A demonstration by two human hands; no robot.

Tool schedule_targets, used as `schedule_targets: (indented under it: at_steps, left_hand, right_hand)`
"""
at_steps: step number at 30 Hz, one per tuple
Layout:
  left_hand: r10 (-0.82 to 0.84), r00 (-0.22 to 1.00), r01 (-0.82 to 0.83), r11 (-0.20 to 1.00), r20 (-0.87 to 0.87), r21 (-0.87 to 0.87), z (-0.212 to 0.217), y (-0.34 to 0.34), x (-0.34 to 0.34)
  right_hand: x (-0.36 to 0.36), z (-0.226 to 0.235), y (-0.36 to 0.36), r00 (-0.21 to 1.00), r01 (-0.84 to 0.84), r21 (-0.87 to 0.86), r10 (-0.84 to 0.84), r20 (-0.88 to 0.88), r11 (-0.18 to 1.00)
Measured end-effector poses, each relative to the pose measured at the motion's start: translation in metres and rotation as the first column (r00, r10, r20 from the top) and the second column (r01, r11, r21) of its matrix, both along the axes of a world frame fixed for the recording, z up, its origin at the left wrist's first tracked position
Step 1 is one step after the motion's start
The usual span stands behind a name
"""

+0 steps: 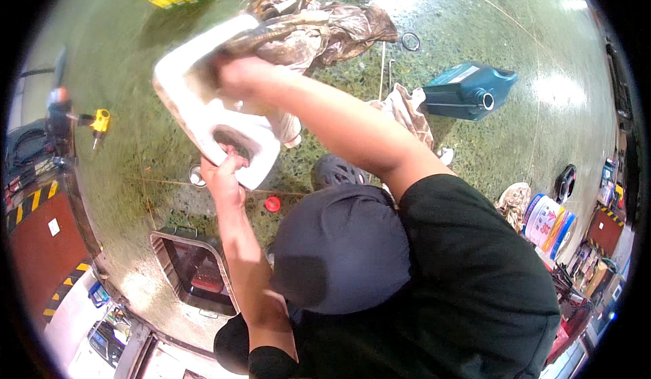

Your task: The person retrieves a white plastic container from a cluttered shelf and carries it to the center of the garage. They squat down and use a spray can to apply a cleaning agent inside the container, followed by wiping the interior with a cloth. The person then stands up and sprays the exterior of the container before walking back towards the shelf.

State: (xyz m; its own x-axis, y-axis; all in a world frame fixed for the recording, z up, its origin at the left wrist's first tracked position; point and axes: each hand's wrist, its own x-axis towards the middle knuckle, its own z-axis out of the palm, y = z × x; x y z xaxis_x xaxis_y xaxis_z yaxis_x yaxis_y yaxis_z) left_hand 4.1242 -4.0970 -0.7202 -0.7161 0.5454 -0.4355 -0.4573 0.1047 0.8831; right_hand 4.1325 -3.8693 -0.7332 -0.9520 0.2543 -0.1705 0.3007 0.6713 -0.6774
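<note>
I hold a white plastic canister (193, 104) up in front of me, above a green speckled floor. My left hand (226, 179) grips it from below, fingers hooked through its handle opening. My right hand (237, 73) presses a crumpled brown rag (319, 33) against the canister's upper side. The rag trails off to the right over the canister's edge. My dark cap and black shirt fill the lower middle of the view.
A blue canister (461, 90) lies on its side at the right, a cloth (407, 107) beside it. A red cap (272, 204), a black ring (410, 41), a yellow drill (100, 121) and a metal tray (193, 270) are on the floor. Printed tubs (546, 219) stand far right.
</note>
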Motion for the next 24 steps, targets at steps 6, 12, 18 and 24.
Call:
schedule_targets:
  at_steps: [6,12,18,24]
  left_hand:
    - [0.032,0.997,-0.034,0.999,0.067,0.025,-0.004,-0.008,-0.002]
    - [-0.151,0.987,0.148,0.988,0.062,0.04,-0.001,-0.006,-0.014]
    - [-0.113,0.976,0.097,0.991,0.184,0.095,0.004,0.017,0.017]
    - [-0.118,0.992,0.119,0.993,-0.05,0.012,0.003,0.004,0.009]
  right_hand:
    - [0.007,0.006,-0.018,0.84,-0.411,0.11,0.329,0.432,0.905]
    - [-0.004,-0.024,-0.007,0.836,-0.534,-0.269,0.548,-0.028,0.801]
    - [-0.028,0.007,0.008,0.928,-0.208,-0.136,0.151,-0.342,0.969]
    - [-0.005,-0.009,0.022,0.981,-0.195,0.259,0.185,0.063,0.946]
